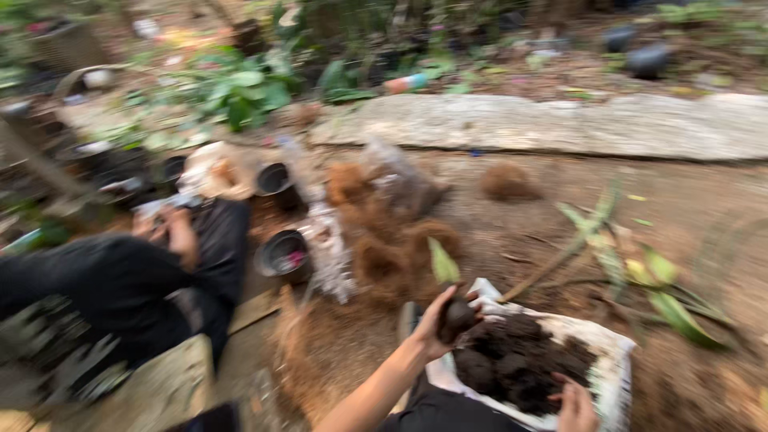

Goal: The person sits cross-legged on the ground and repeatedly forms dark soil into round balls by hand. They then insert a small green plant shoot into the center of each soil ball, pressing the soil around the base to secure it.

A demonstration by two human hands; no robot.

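The picture is motion-blurred. My left hand (436,324) is closed around a dark ball of soil (458,318) with a small green leaf (442,262) sticking up from it. It hovers at the near-left edge of a white sack (612,352) filled with dark soil (520,360). At the bottom of the view my right hand (576,406) rests on the sack's near edge, fingers touching the soil; I cannot tell whether it grips anything.
Another person in black (120,288) sits at the left, hands (172,232) near black pots (284,254). Brown fibre clumps (384,248) lie in the middle. A long-leaved plant (624,264) lies on the dirt at right. A concrete slab (560,124) crosses behind.
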